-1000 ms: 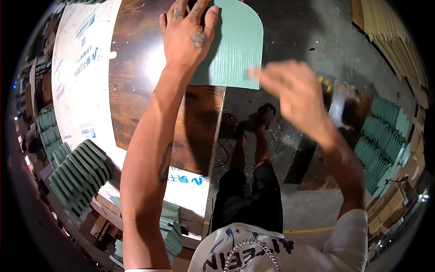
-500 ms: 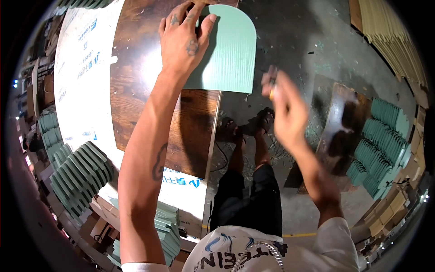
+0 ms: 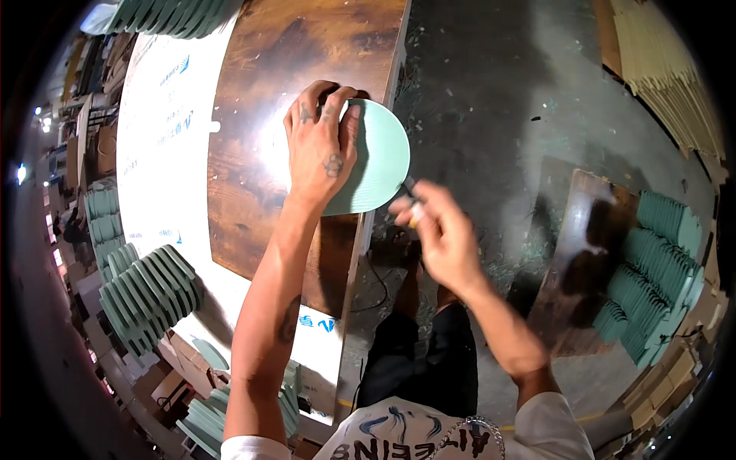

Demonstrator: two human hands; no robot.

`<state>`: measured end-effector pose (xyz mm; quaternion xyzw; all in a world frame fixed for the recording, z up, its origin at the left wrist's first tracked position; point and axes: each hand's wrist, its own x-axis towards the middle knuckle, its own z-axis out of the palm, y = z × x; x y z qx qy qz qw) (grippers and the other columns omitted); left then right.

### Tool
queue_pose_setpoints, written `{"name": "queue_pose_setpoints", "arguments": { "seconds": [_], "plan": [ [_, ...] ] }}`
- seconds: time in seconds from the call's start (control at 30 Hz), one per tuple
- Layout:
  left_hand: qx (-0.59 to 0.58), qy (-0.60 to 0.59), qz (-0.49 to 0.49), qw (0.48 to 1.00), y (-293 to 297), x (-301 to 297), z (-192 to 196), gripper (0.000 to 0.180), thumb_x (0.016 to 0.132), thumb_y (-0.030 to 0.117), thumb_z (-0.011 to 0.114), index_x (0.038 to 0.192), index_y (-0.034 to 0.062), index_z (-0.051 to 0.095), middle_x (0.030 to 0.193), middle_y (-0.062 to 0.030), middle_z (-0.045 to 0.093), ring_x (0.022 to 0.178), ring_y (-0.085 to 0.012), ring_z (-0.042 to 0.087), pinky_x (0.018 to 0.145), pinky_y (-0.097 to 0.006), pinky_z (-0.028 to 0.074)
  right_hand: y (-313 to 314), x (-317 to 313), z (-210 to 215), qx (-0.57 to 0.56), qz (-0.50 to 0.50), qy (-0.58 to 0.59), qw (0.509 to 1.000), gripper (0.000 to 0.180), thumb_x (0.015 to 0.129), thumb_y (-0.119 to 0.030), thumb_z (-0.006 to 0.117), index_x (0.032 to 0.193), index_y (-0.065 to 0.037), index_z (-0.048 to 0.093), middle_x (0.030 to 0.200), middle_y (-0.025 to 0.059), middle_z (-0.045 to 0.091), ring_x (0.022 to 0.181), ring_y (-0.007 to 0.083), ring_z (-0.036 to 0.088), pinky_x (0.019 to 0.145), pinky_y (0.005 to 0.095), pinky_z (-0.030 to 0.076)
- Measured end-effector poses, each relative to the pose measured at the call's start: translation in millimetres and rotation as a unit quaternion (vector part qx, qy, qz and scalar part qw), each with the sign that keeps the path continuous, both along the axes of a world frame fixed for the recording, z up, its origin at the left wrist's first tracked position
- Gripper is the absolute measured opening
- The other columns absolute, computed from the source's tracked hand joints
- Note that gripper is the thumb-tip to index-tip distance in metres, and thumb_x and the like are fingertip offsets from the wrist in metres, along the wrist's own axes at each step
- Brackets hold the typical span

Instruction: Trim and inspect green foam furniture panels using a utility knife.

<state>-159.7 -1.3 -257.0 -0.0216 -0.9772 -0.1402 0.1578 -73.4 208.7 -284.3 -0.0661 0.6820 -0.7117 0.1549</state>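
My left hand (image 3: 320,146) presses a pale green ribbed panel (image 3: 381,157) with a rounded end against the brown wooden tabletop. Its fingers bend over the panel's left part, thumb on top, and the palm hides that side. The panel's curved right end juts past the table edge. Close to that curve's lower right, my right hand (image 3: 448,241) is closed around a small trimming knife (image 3: 410,193) with a dark tip and a bit of yellow. The dark tip is at or very near the panel's rim; blur hides whether they touch.
Stacked green panels (image 3: 149,299) stand left of the table, with more at its far and near ends. On the right, green stacks (image 3: 658,264) sit by a low brown board (image 3: 571,253). Pale sheets (image 3: 663,69) lie at the far right. Green scraps litter the grey floor.
The panel has turned so its rounded end faces right, and its straight edge no longer shows. My right hand has come left with the knife, up to the rim. The view has shifted.
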Motion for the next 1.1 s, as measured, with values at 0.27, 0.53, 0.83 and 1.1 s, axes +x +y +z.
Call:
{"name": "queue_pose_setpoints", "arguments": {
  "seconds": [0.27,0.53,0.83,1.1],
  "plan": [
    [0.026,0.002,-0.030,0.999,-1,0,-7,0.019,0.098,0.010,0.060,0.115,0.0037,0.063,0.113,-0.0158,0.059,0.106,-0.0367,0.054,0.095,-0.048,0.041,-8,-170,-11,0.158,0.090,0.388,0.903,0.041,0.090,0.004,0.055,0.123,-0.015,0.071,0.094,0.0119,0.073,0.089,0.0280,0.071,0.080,0.0399,0.057],
    [-0.008,0.003,-0.027,1.000,-8,3,-6,0.017,0.095,0.007,0.060,0.111,0.0037,0.059,0.106,-0.0167,0.058,0.100,-0.0370,0.051,0.091,-0.048,0.041,9,-101,-18,0.193,0.074,0.431,0.878,0.046,0.092,0.006,0.054,0.121,-0.023,0.075,0.094,0.0051,0.075,0.087,0.0205,0.070,0.076,0.0356,0.051],
    [0.001,0.019,-0.019,1.000,-4,-1,-13,0.019,0.092,0.005,0.061,0.110,0.0044,0.059,0.108,-0.0164,0.058,0.101,-0.0374,0.051,0.090,-0.048,0.041,-5,-109,-13,0.258,-0.004,0.414,0.873,0.052,0.082,0.010,0.058,0.121,-0.021,0.075,0.097,0.0023,0.072,0.086,0.0184,0.067,0.072,0.0346,0.049],
    [-0.011,0.019,-0.025,0.999,-7,0,-11,0.022,0.091,0.003,0.061,0.112,0.0038,0.059,0.109,-0.0167,0.059,0.102,-0.0386,0.051,0.091,-0.049,0.041,-11,-16,-11,0.288,-0.066,0.364,0.883,0.047,0.093,0.001,0.062,0.130,-0.027,0.069,0.102,0.0011,0.073,0.090,0.0169,0.065,0.072,0.0327,0.045]
  ]
}}
